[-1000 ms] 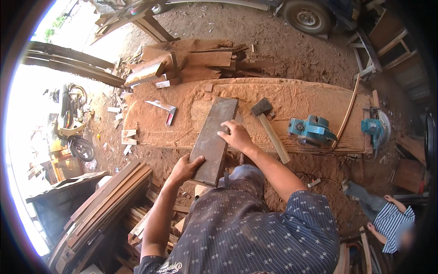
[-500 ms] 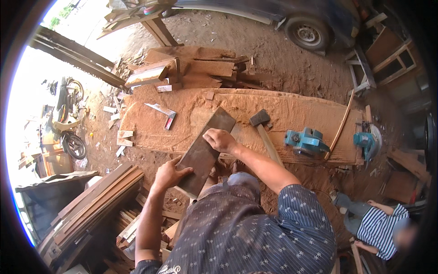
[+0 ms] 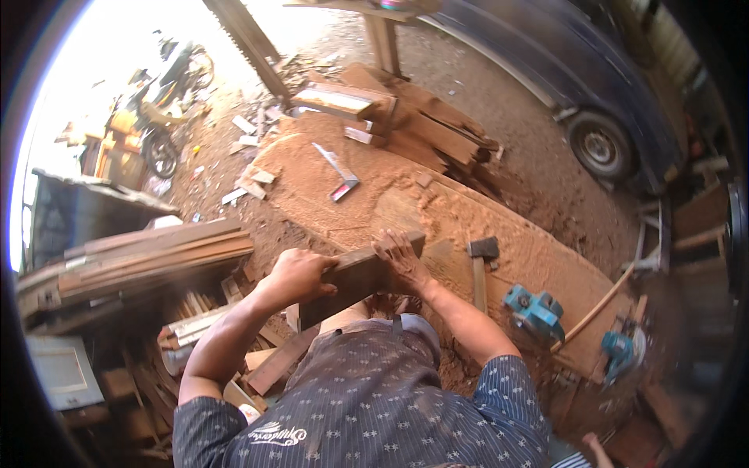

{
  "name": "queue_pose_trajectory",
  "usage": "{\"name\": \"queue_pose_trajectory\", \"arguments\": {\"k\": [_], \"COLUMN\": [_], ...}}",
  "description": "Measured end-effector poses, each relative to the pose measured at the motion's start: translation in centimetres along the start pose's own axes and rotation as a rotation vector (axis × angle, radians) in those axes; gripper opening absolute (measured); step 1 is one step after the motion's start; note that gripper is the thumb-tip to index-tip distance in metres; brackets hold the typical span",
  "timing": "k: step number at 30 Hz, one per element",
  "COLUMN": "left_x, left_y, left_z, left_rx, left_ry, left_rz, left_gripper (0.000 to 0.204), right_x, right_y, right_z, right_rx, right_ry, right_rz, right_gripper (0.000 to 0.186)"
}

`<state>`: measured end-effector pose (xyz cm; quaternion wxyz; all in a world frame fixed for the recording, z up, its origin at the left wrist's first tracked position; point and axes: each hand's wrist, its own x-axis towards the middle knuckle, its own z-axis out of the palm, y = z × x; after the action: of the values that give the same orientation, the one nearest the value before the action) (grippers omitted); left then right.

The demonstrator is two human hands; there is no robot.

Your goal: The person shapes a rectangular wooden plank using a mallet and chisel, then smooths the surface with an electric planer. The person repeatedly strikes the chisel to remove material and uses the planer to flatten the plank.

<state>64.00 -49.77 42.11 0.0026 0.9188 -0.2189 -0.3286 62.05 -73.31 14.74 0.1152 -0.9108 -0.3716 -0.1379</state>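
A thick dark-brown wooden board (image 3: 351,290) is held in front of my waist, tilted on its edge, at the near side of a sawdust-covered workbench (image 3: 312,207). My left hand (image 3: 300,275) is closed around its left end, with the thumb along the near face. Toward the right end, my right hand (image 3: 402,264) grips the board, its fingers laid over the upper edge. To the right of that hand lies a hatchet (image 3: 484,249) with a pale wooden handle. A try square (image 3: 339,178) rests on the sawdust beyond the board.
A teal power planer (image 3: 534,312) and a teal circular saw (image 3: 618,351) sit at the bench's right end. Stacked planks (image 3: 148,257) stand to my left; offcuts (image 3: 367,109) pile up behind the bench. A dark vehicle (image 3: 577,70) is parked beyond. Part of another person (image 3: 597,452) shows at lower right.
The board has turned from slanting with its broad face up to standing on edge. My right hand has shifted its grip toward the far end. The whole view has swung to the left.
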Motion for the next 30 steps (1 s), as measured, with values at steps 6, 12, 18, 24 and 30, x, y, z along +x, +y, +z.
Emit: {"name": "queue_pose_trajectory", "arguments": {"k": [6, 12, 18, 24, 30], "left_x": [0.5, -0.5, -2.1, -7.5, -9.3], "left_y": [-2.0, -5.8, -9.1, -7.4, -5.7], "left_z": [-0.3, 2.2, 10.7, 25.0, 34.0], "left_rx": [-0.103, -0.390, -1.285, -1.630, -1.450], "left_ry": [0.073, 0.326, 0.995, 0.773, 0.508], "left_rz": [-0.046, -0.248, -0.351, -0.761, -0.919], "left_gripper": [0.052, 0.048, 0.054, 0.048, 0.054], "right_x": [1.1, 3.2, 5.7, 7.1, 6.4], "right_y": [-2.6, -3.8, -3.9, -4.4, -1.9], "right_z": [-0.7, 0.6, 1.3, -1.8, 3.0], "right_rx": [0.479, 0.454, 0.506, 0.459, 0.118], "right_ry": [0.086, 0.206, 0.257, -0.141, -0.492], "right_rz": [0.022, 0.045, 0.013, 0.210, 0.362], "right_gripper": [0.131, 0.122, 0.111, 0.127, 0.133]}}
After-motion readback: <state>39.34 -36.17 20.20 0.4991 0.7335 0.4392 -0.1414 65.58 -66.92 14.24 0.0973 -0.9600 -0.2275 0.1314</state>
